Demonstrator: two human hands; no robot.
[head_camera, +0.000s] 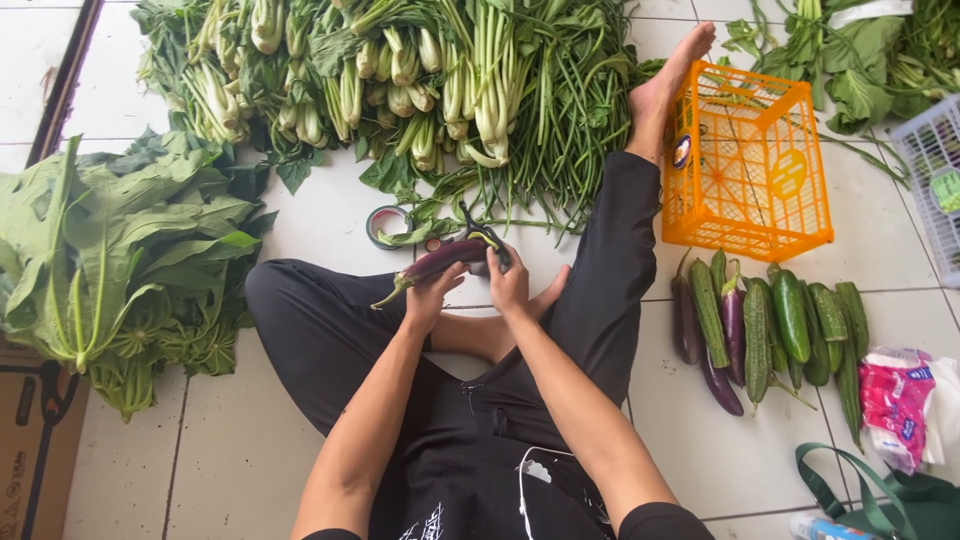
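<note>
Pale floor tiles (330, 215) carry everything I see from the head view — I sit cross-legged on them in dark trousers, one bare foot stretched toward the far edge of the floor beside an orange wire basket (748, 165).

Between my hands is a slim purple eggplant (432, 264). Its long axis runs on a slant: the green stem end points low and toward my left, the rounded tip rises toward my right and away from me. It is lifted just above my crossed shins, near the middle of the view.

Both forearms reach forward from the near edge and converge over my lap, elbows out, wrists close together. My left hand (428, 298) is curled around the middle of the eggplant, fingers wrapped under it and thumb on top — a closed grip. My right hand (508, 285) is closed too, fingers folded around a pair of dark scissors (484, 240) whose handles show above the knuckles, right at the eggplant's upper tip. Whether the blades touch it I cannot tell.

A roll of tape (387, 224) lies on the tiles just beyond the hands. Farther off, bok choy (400, 80) and long beans (570, 110) are heaped along the far edge, broad leafy greens (120, 250) at my left. To my right, a row of eggplants and cucumbers (770, 335) lies in front of the basket.
</note>
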